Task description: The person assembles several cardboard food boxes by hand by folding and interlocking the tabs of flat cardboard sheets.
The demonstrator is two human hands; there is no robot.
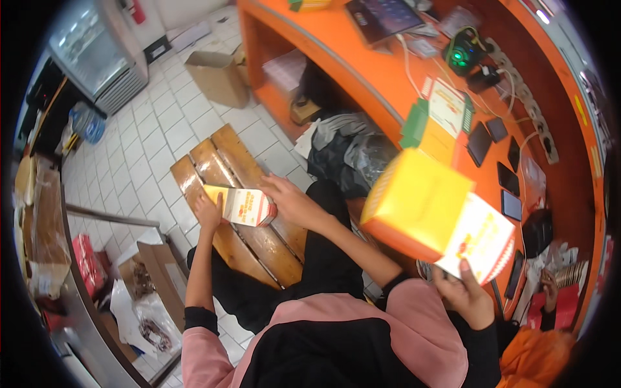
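Small carton [244, 205] lies on its side on the wooden slat worktop [228, 150], long axis running L-R btwn both hands. Left hand [209, 212] fingers grip its yellow end, right hand [292, 202] fingers wrap the other end. Both equally near.
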